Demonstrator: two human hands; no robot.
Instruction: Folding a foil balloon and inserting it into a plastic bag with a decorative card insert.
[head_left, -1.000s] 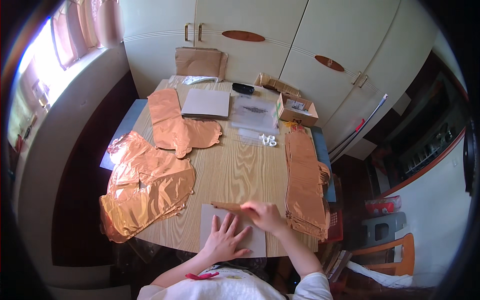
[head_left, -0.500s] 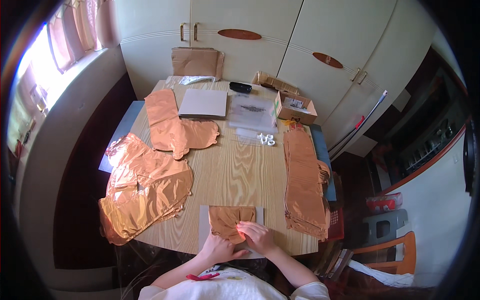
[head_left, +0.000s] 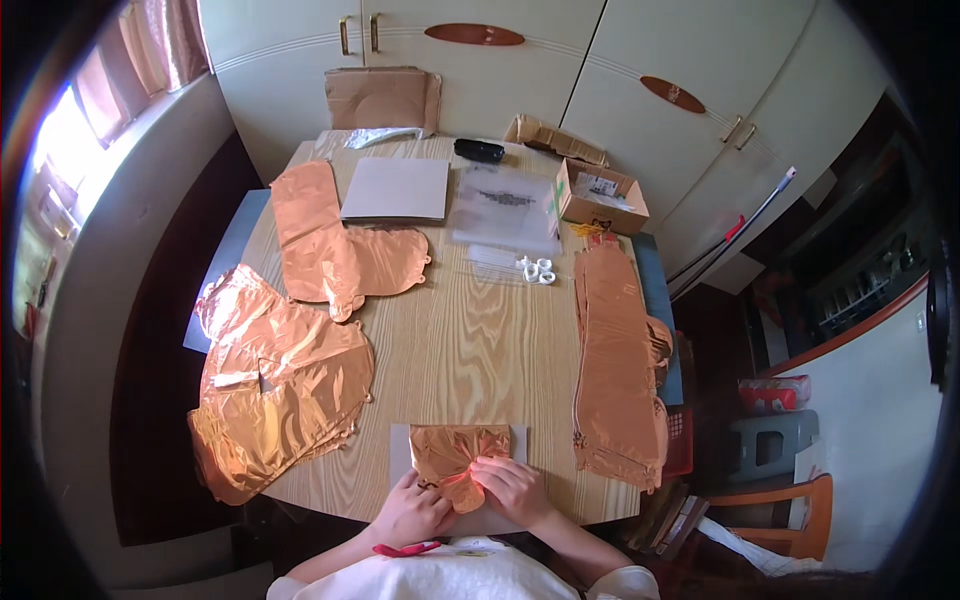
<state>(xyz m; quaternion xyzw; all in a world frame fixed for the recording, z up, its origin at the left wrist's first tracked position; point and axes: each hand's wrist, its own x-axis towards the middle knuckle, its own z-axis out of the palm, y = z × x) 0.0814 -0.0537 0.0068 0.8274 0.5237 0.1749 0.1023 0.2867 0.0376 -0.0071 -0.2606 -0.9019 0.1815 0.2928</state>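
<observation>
A folded copper-coloured foil balloon (head_left: 437,450) lies on a pale grey sheet of card (head_left: 401,450) at the table's near edge. Creases fan out from where my right hand (head_left: 512,492) pinches it with thumb and fingers on its right side. My left hand (head_left: 412,510) is closed at the foil's lower left edge, fingers curled against it. A small rounded flap of foil juts toward me between the two hands.
Flat foil balloons (head_left: 300,380) spread over the table's left side, another (head_left: 345,255) behind them. A stack of folded foil balloons (head_left: 615,350) lies right. Farther back are a white card stack (head_left: 395,190), clear plastic bags (head_left: 505,205), white rings (head_left: 538,270) and a cardboard box (head_left: 603,197).
My left hand has moved from under the foil to its lower left edge, fingers now curled. The foil looks more creased around my right fingers. The whole view has shifted slightly.
</observation>
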